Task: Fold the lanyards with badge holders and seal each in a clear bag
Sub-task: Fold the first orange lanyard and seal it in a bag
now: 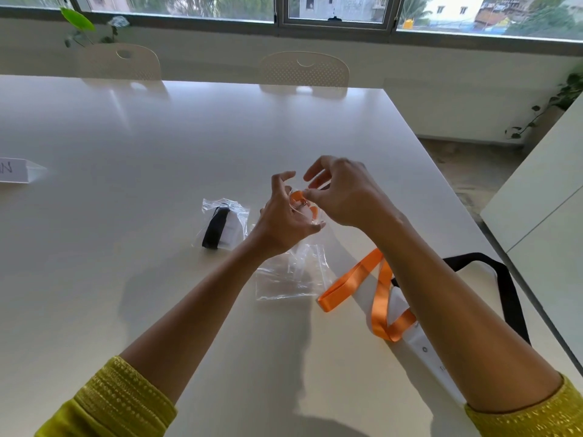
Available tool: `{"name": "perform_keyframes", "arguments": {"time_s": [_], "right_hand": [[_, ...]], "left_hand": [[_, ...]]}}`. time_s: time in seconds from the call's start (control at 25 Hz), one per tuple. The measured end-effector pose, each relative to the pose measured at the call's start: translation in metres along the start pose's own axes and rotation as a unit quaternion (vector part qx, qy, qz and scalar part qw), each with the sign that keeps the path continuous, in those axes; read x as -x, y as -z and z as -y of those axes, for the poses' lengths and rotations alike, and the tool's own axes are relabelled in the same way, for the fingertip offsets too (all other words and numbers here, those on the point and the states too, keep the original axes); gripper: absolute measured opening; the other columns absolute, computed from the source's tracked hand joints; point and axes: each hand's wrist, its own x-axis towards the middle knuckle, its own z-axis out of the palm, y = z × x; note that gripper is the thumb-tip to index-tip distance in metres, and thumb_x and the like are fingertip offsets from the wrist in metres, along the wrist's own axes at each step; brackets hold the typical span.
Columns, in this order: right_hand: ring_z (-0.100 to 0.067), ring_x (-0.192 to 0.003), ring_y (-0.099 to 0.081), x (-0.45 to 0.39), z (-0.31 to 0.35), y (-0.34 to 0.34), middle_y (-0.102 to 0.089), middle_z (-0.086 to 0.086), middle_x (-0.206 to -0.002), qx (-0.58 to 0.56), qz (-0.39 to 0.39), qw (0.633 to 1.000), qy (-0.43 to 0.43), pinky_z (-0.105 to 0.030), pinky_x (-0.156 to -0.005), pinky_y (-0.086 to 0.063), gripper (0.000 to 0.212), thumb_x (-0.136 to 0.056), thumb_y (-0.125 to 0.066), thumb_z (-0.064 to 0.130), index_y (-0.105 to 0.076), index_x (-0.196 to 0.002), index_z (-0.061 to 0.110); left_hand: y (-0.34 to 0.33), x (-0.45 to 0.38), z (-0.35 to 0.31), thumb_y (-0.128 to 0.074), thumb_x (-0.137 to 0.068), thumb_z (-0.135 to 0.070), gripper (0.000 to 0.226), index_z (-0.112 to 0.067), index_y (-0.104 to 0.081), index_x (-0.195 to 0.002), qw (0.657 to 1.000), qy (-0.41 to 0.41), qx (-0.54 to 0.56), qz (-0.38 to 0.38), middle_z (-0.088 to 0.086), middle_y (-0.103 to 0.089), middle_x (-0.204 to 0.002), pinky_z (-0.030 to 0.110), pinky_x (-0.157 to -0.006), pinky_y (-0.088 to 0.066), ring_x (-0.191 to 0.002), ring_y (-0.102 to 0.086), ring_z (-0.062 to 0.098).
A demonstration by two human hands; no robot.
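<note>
Fingers of the right hand (344, 193) pinch the glossy orange lanyard (297, 197) up by its metal clip, and the left hand (284, 222) curls round the same end, both raised above the smooth white table (157, 137). Rest of that satin ribbon loops flat near the table's right edge beside a black strap (508, 291), with a crinkly empty clear bag (290, 279) under the wrists. Further left sits a sealed bag (224, 222) with a black lanyard folded inside, lots of bare tabletop beyond.
</note>
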Motion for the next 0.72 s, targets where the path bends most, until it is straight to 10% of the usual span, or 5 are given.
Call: {"name": "perform_keyframes", "arguments": {"time_s": [0.48, 0.72], "right_hand": [[-0.008, -0.091, -0.060, 0.023, -0.026, -0.017, -0.055, 0.009, -0.115, 0.016, -0.044, 0.998, 0.049, -0.017, -0.074, -0.050, 0.024, -0.083, -0.072, 0.045, -0.067, -0.098, 0.027], [-0.008, -0.083, -0.069, 0.015, -0.051, -0.009, -0.068, 0.004, -0.105, -0.087, -0.090, 0.992, 0.003, -0.021, -0.072, -0.057, 0.004, -0.095, -0.063, 0.021, -0.063, -0.098, 0.023]], "left_hand": [[0.004, 0.003, -0.004, -0.085, -0.074, -0.021, 0.093, -0.014, -0.022, -0.143, 0.993, 0.008, 0.084, -0.083, 0.000, -0.047, -0.114, 0.004, -0.074, -0.050, -0.088, -0.059, 0.005], [0.015, 0.009, 0.002, -0.085, -0.073, -0.024, 0.080, -0.022, -0.038, -0.138, 0.977, 0.077, 0.198, -0.028, 0.001, -0.060, -0.121, 0.014, -0.079, -0.055, -0.101, -0.066, 0.010]]}}
